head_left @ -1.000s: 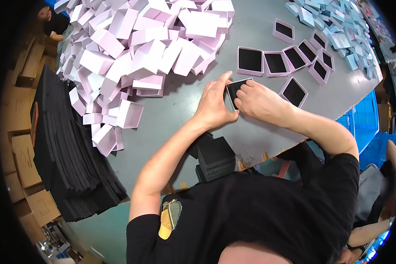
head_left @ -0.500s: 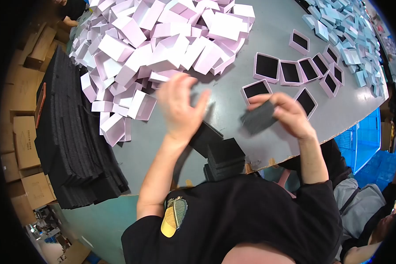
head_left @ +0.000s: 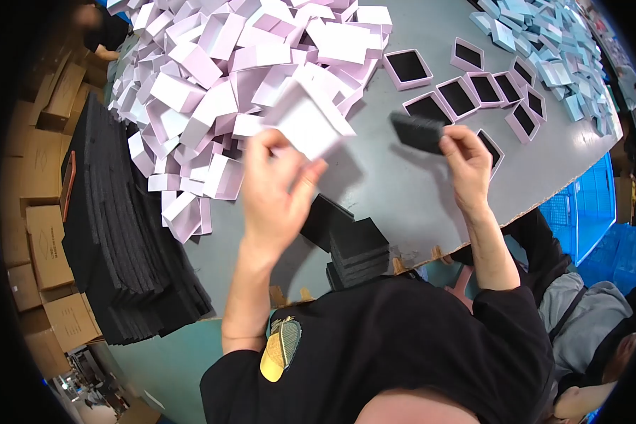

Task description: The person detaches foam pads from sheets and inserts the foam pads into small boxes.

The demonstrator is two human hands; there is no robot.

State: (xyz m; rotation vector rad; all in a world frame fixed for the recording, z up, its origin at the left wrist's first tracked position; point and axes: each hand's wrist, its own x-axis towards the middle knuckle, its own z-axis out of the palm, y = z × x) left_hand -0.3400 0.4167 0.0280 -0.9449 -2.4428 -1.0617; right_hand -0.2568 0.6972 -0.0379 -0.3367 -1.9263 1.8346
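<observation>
My left hand (head_left: 279, 194) grips a pale pink box (head_left: 307, 124), blurred by motion, over the near edge of a big heap of similar boxes (head_left: 205, 106). To the right, my right hand (head_left: 466, 162) pinches a black foam pad (head_left: 417, 133) by one end, above the table. Beyond that pad lie several pink boxes (head_left: 459, 99) with black pads inside them. Between my forearms, close to my body, stands a small stack of black foam pads (head_left: 359, 251), with more pads (head_left: 323, 220) leaning against it.
Tall layers of black foam sheets (head_left: 131, 247) stand at the left of the grey table (head_left: 396, 205). Light blue boxes (head_left: 544, 49) are heaped at the far right. Cardboard boxes (head_left: 53, 247) line the left side, and a blue crate (head_left: 586, 212) stands at the right. Other people are nearby.
My left hand has taken hold of a pink box from the heap and lifted it. My right hand has moved up and right, still holding the foam pad.
</observation>
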